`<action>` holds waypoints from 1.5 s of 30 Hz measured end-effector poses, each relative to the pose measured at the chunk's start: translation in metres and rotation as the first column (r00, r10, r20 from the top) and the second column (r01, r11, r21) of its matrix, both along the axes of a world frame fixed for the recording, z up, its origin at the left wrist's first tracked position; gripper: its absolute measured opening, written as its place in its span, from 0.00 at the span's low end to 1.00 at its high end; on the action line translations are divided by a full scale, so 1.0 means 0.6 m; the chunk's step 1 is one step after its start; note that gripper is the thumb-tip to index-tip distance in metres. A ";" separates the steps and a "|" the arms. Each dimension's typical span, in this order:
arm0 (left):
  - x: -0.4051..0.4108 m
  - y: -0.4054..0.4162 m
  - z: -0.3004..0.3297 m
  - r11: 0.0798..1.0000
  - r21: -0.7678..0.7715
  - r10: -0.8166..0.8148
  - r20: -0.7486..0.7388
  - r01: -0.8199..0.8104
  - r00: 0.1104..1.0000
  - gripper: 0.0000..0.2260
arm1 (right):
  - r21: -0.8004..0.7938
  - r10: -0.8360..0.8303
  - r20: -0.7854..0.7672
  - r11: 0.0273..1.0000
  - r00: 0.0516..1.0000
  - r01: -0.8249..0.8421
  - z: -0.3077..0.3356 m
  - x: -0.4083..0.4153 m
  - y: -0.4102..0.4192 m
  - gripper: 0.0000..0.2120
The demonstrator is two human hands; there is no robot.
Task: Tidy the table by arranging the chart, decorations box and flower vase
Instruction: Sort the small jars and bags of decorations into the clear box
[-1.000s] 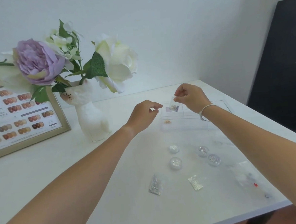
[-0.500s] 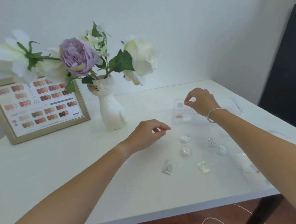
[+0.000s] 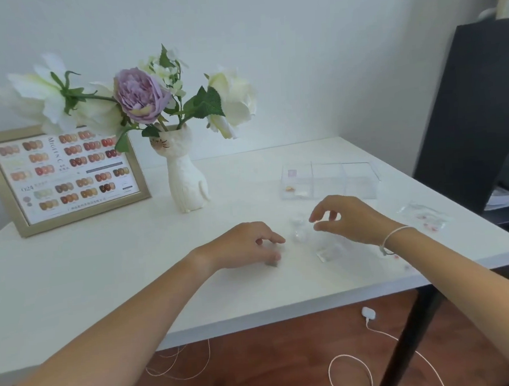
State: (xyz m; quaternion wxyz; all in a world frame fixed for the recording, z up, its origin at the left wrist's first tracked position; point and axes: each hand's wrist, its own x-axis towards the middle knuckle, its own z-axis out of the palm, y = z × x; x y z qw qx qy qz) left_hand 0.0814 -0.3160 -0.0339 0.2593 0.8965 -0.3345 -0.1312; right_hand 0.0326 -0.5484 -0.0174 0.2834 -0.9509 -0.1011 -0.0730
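Hands hover over loose glitter pots (image 3: 298,229) near the desk (image 3: 102,278) edge, left hand (image 3: 245,246) and right hand (image 3: 344,221) both loosely curled, empty (clear decorations box (image 3: 330,180) behind), so a careless sweep could scatter them.

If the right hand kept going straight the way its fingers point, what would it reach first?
The right hand points left, toward the small clear round pots just off its fingertips, so it would probably meet those first. The left hand lies beyond them. Depth is hard to judge.
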 end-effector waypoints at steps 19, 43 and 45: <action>-0.025 -0.004 0.007 0.992 0.120 0.014 0.112 -0.027 0.994 0.13 | -0.484 0.006 -0.104 0.873 0.995 -0.056 -0.003 -0.038 0.002 0.13; 0.033 -0.020 0.066 0.904 -0.390 0.139 -0.113 -0.172 0.984 0.04 | 0.274 -0.055 -0.013 0.960 0.998 0.056 0.059 0.015 -0.035 0.06; 0.046 -0.028 0.080 0.867 -0.453 0.146 -0.162 -0.205 0.976 0.04 | 0.328 -0.085 0.019 0.942 0.996 0.075 0.068 0.030 -0.043 0.07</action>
